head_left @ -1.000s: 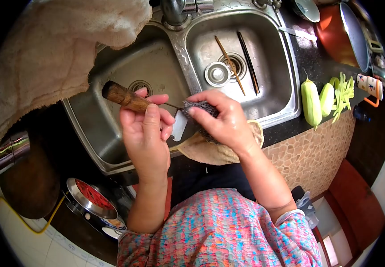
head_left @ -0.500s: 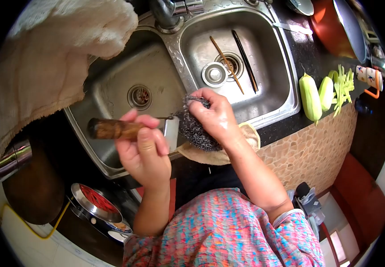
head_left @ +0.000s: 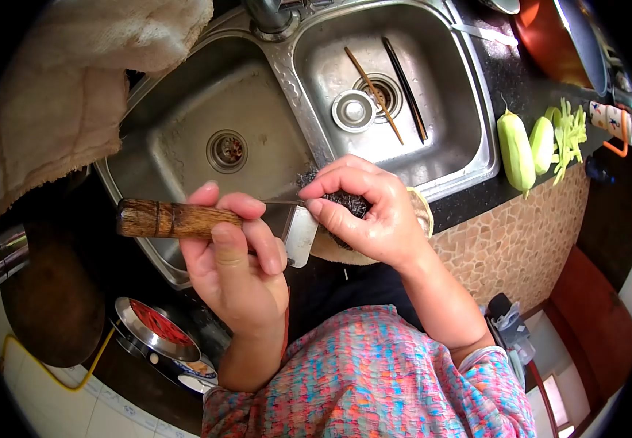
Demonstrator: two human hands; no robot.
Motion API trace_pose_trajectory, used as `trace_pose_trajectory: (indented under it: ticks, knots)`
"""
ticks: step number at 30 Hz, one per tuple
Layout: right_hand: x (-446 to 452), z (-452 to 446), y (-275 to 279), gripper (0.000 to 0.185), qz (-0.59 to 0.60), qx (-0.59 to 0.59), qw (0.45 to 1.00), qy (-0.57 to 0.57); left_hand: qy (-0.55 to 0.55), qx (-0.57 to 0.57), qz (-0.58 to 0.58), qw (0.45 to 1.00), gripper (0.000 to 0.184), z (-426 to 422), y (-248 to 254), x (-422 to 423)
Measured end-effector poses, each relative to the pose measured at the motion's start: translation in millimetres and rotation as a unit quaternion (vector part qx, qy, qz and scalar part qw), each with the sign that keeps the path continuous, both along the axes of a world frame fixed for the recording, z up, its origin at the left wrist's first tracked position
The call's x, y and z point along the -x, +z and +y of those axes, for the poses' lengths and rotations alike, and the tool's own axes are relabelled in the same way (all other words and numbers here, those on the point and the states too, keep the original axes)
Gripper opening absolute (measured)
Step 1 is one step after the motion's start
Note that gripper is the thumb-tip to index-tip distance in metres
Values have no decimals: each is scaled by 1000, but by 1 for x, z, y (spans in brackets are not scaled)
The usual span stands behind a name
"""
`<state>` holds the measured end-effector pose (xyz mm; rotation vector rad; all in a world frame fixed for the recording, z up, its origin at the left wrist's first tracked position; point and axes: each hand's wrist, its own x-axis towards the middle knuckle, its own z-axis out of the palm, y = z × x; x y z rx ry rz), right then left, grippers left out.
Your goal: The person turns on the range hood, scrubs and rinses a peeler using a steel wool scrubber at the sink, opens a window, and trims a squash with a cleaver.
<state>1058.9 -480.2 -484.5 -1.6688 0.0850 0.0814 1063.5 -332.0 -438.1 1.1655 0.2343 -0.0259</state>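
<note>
Curling round the wooden-handled tool (head_left: 166, 219) left of centre, the left hand (head_left: 239, 274) is half closed; the right hand (head_left: 376, 215) holds a scouring pad (head_left: 352, 204), thumb and forefinger together at the tool's mid-frame shaft (head_left: 281, 202).

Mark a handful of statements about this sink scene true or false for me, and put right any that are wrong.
1. The left hand holds a wooden handle. True.
2. The dark scourer is in the left hand. False: the dark scourer is at the right hand.
3. A round metal stopper sits in the right basin. True.
4. The brown stick lies in the left basin. False: the brown stick lies in the right basin.
5. The pale green vegetables lie on the dark counter. True.
</note>
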Motion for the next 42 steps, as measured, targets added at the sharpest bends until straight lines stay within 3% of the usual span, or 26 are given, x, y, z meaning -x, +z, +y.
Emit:
trace_pose_trajectory:
  ticks: [17,22,24,26,28,30,34,37,42]
  knots:
    - [0,-8,5,13,52,28,996,70,-10,5,32,999,35,4,-6,1]
    - [-4,-9,3,16,76,10,997,12,5,36,72,997,37,3,-12,-1]
    - [-5,-5,-2,28,65,-25,995,-76,43,86,123,988,38,-2,-10,-2]
    - [-6,-12,-11,28,44,40,987,-147,28,107,133,985,40,2,-11,-3]
    - [-5,-21,-12,26,111,32,976,-182,20,155,153,976,42,1,-7,-7]
    - [-3,-26,-6,22,136,5,978,-161,26,156,146,977,43,1,-9,-7]
    - [3,-20,14,17,0,141,985,-103,46,124,111,985,43,-4,-13,-8]
    - [7,-8,23,17,-72,181,979,-58,50,77,65,994,43,-8,-21,-8]
    - [5,17,17,17,-67,134,989,-10,38,38,-3,999,42,-15,-31,-5]
